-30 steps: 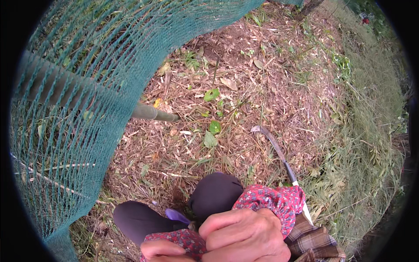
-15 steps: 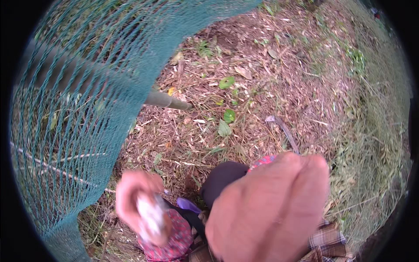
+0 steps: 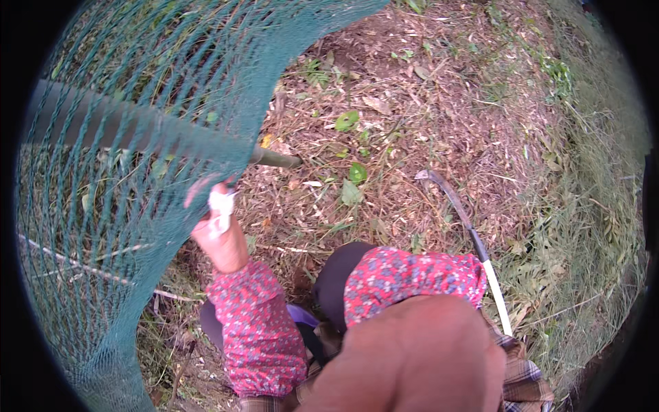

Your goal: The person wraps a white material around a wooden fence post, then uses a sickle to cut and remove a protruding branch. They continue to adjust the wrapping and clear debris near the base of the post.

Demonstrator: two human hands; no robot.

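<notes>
At the edge of the green net (image 3: 237, 103), my left hand (image 3: 223, 244) is closed on a small white bundle (image 3: 220, 208), too blurred to name exactly. Its fingertips partly overlap the net's border. My right hand (image 3: 412, 350) looms large and blurred at the bottom, close to the camera, and its fingers are hidden. Both forearms wear pink flowered sleeve covers (image 3: 257, 329). What the right hand may hold does not show.
A sickle (image 3: 454, 201) with a dark curved blade and white handle lies to the right. Behind the net runs a thick pole (image 3: 137, 123); its thin end reaches the leaf-strewn ground. Dry grass, possibly under netting, lines the right side. My dark-clothed knee (image 3: 336, 271) is below.
My left hand has moved forward with the white bundle, from near my lap to the net's edge. My right hand has dropped lower, uncovering its sleeve and the sickle's handle.
</notes>
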